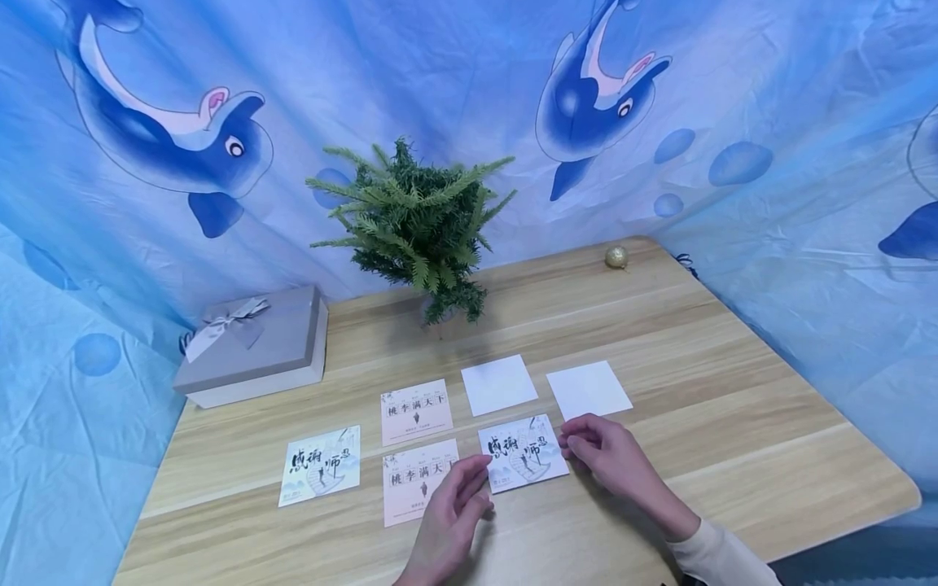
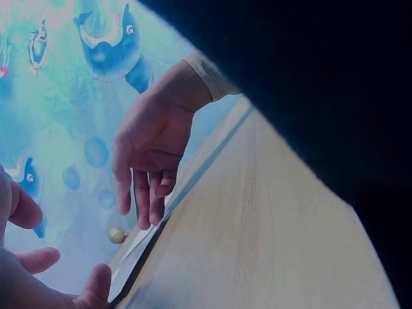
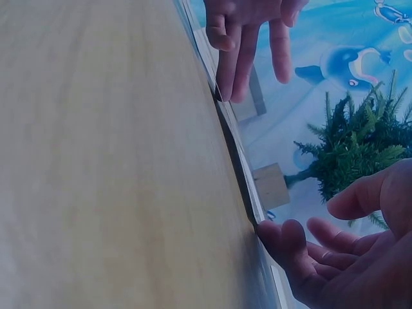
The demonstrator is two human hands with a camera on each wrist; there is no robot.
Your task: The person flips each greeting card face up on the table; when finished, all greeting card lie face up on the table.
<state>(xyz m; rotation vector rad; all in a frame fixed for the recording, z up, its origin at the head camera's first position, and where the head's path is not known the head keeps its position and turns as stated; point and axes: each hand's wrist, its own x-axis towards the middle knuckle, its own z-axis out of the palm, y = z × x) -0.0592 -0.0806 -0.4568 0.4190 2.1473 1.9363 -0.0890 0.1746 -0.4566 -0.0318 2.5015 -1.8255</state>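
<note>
A square white card with black brush characters and a pale drawing (image 1: 524, 456) lies face up between the two hands. My left hand (image 1: 456, 511) is at its left edge, the fingers loosely extended; the thumb is apart from the card. At the right edge, the fingertips of my right hand (image 1: 614, 460) come right up to the card. In the right wrist view, a dark strip runs beneath the card's near edge, between my left hand (image 3: 248, 42) and my right hand (image 3: 360, 248). Just left, a pale pink card (image 1: 410, 480) is partly covered by my left hand.
Another brush-character card (image 1: 321, 464) lies at the left, with a second pink card (image 1: 416, 413) behind the first. Two blank white cards (image 1: 500, 385) (image 1: 589, 389) lie further back. Behind stand a grey gift box (image 1: 249, 342), a small potted fir (image 1: 421, 220) and a gold ball (image 1: 616, 257).
</note>
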